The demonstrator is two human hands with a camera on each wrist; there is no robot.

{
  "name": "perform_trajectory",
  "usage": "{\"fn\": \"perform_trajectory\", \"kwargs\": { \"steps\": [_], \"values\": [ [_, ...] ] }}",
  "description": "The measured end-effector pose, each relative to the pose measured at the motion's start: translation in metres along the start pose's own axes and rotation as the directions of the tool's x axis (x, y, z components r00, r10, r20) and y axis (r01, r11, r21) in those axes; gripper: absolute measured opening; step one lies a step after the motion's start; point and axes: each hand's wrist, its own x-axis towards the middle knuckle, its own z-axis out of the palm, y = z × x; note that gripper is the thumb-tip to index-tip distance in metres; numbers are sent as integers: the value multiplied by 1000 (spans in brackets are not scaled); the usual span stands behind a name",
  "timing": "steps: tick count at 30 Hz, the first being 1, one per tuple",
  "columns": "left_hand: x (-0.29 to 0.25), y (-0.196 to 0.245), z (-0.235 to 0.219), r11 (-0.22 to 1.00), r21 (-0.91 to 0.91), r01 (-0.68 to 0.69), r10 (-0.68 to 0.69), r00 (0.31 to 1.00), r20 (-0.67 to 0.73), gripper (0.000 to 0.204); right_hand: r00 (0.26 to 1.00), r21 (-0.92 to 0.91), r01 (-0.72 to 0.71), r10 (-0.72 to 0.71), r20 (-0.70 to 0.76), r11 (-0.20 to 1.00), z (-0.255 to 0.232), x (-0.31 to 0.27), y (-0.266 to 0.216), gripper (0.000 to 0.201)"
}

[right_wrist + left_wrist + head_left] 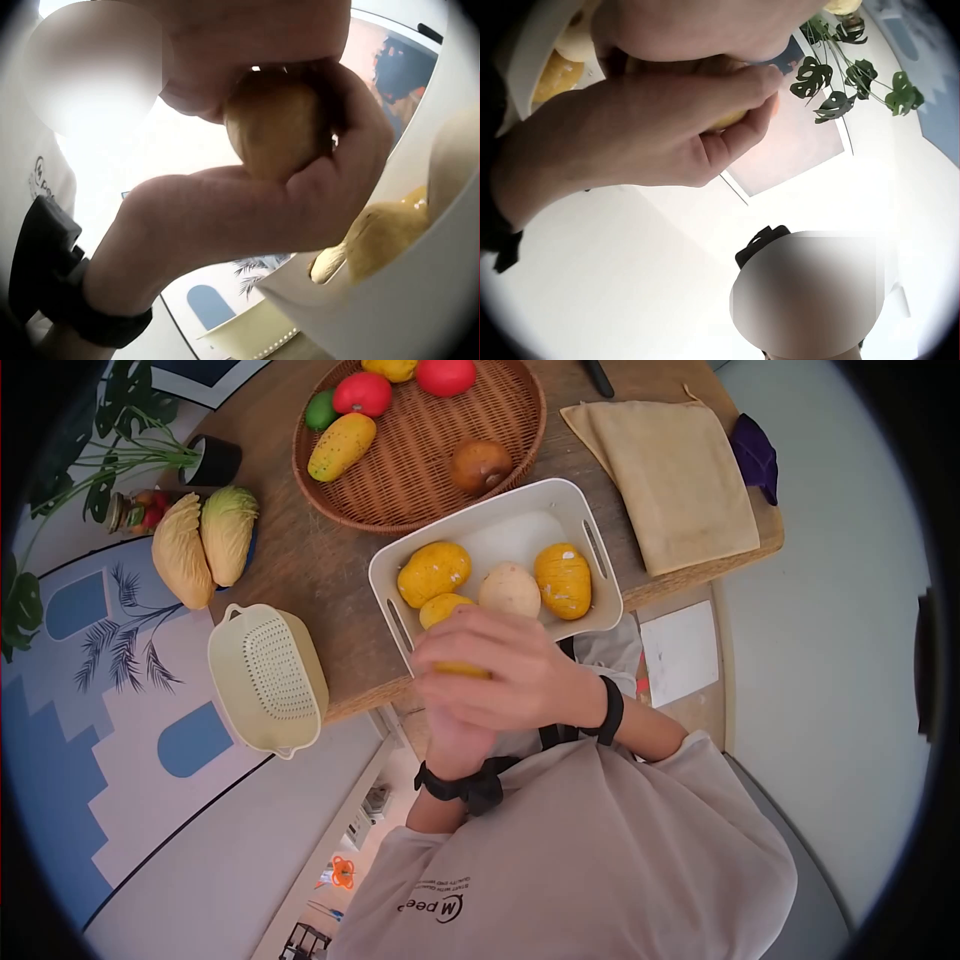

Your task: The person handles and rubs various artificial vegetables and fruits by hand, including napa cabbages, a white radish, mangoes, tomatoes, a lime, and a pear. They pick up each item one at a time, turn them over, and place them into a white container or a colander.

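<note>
In the head view, my left hand and right hand are together at the near edge of a white tray, gripping a yellow rounded item. Fingers hide most of it. The right wrist view shows the item enclosed by my curled left hand, with my right hand over it. In the left wrist view, my right hand curls beside my left hand. Several yellow items and a pale round one lie in the tray.
A wicker tray with coloured produce stands behind. A pale green colander and two cabbages are at left. A folded beige cloth and purple item lie at right.
</note>
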Motion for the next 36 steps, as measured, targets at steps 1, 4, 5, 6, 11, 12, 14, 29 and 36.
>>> {"fn": "perform_trajectory", "kwargs": {
  "steps": [1, 4, 5, 6, 11, 12, 14, 29, 36],
  "values": [
    [1, 1, 3, 985, -156, 77, -78, 997, -1, 44, 1000, 45, -20, 21, -17, 999, -2, -1, 3, 21],
    [14, 19, 26, 975, -143, 171, -178, 983, -35, 45, 913, 132, -280, 306, -270, 951, 1, -3, 9, 22],
    [14, 15, 24, 981, -126, 150, -159, 986, -60, 45, 933, 113, -243, 264, -246, 963, 2, -2, 9, 21],
    [15, 13, 23, 985, -107, 132, -141, 987, -83, 45, 949, 94, -205, 222, -223, 974, 2, -1, 7, 21],
    [16, 21, 28, 991, 26, -135, 131, 984, 123, 43, 988, 41, -62, 67, -142, 997, -2, 1, 1, 19],
    [14, 20, 25, 993, -75, -96, 105, 986, 128, 42, 969, 68, -148, 158, -188, 987, -5, 5, 2, 19],
    [14, 9, 11, 976, -208, -64, 101, 980, 171, 45, 964, 102, -188, 203, -171, 977, -3, 6, 1, 20],
    [21, 8, 7, 984, 77, -162, 139, 960, 245, 39, 999, -36, 47, -48, -26, 998, 0, -2, -10, 21],
    [7, 14, 21, 928, 322, -186, 200, 980, -10, 38, 994, 89, -76, 82, -68, 993, 3, -6, -11, 18]
  ]
}}
